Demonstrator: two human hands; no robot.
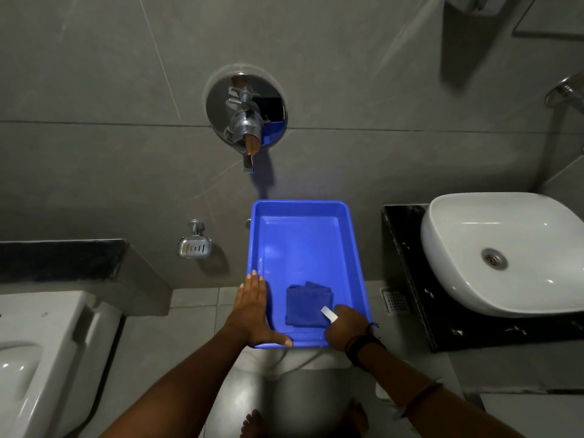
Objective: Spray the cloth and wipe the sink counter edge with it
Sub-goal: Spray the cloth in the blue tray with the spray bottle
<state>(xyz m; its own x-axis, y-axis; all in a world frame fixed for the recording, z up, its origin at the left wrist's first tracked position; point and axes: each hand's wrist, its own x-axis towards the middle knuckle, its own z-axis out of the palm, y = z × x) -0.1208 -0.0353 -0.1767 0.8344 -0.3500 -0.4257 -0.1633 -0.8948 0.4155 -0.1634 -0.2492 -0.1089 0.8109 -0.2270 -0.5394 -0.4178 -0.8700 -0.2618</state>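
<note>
The left hand (252,314) lies flat and open along the near left rim of a blue tray (354,248), while the right hand (344,330) is clenched around a white-tipped sprayer (328,313) over the folded blue cloth (308,304) lying in the tray's near right corner, left of the white sink (505,248).

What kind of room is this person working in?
Almost certainly a bathroom: a white basin sits on a black counter, a chrome tap fitting and a soap dish are fixed to the grey tiled wall, and a toilet stands to the left.
</note>
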